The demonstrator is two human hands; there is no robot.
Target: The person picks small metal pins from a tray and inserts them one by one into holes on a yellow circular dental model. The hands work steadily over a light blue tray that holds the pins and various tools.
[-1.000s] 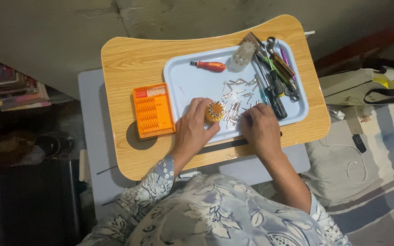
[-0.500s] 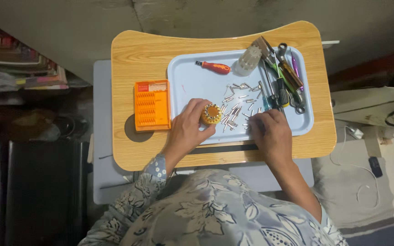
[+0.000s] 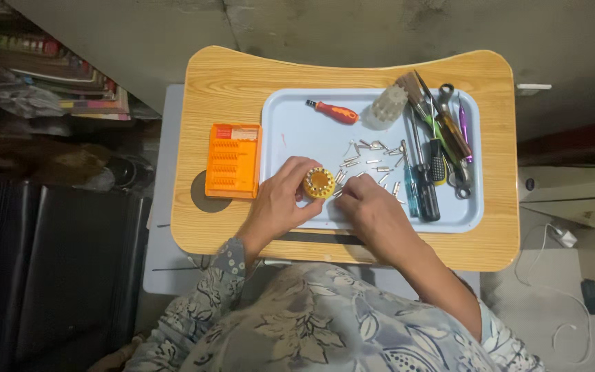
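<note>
My left hand (image 3: 280, 203) grips the round orange bit holder (image 3: 319, 183) on the tray (image 3: 297, 127). My right hand (image 3: 373, 210) pinches among the loose bits (image 3: 370, 162); whether it holds one, I cannot tell. Many bits lie unsorted.

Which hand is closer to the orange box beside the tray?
Left. The left hand sits just right of the orange box, by the round holder. The right hand is farther right, over the tray.
</note>
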